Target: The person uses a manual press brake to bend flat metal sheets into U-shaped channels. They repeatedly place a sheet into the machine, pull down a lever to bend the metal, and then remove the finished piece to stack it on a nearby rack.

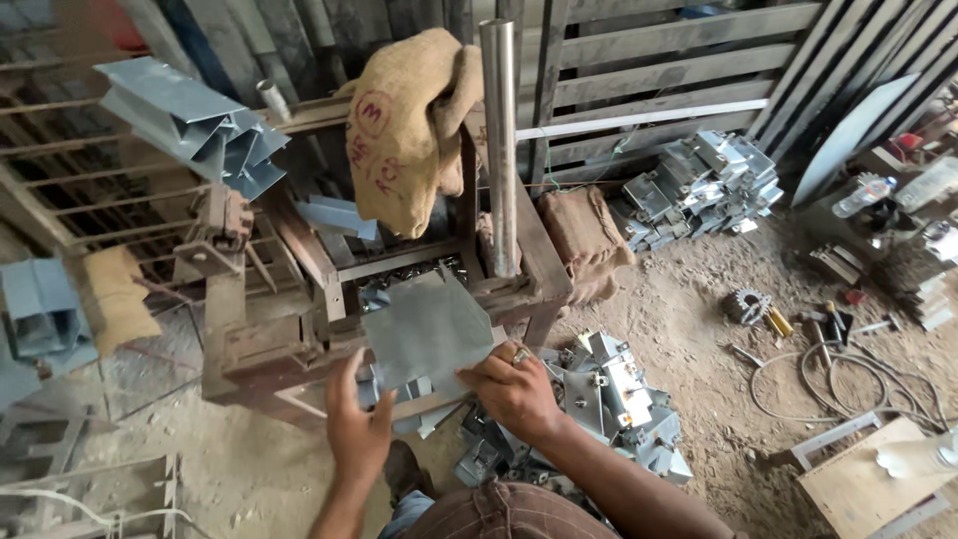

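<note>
While both hands steadied it, a flat grey metal sheet (427, 329) sat over the front edge of the rusty press frame (299, 329).
Left hand (357, 424) pressed open-palmed at the sheet's lower left corner; right hand (514, 387) gripped its lower right edge, apparently keeping it square below the upright steel lever (499, 150). Bent grey brackets (609, 399) lay piled just beside the right hand.

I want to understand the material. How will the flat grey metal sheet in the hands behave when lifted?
The grey metal sheet looks thin and flat, so probably stiff yet light. Its cut edges may be sharp. Both the left hand and the right hand touch it, suggesting awkward size.
</note>
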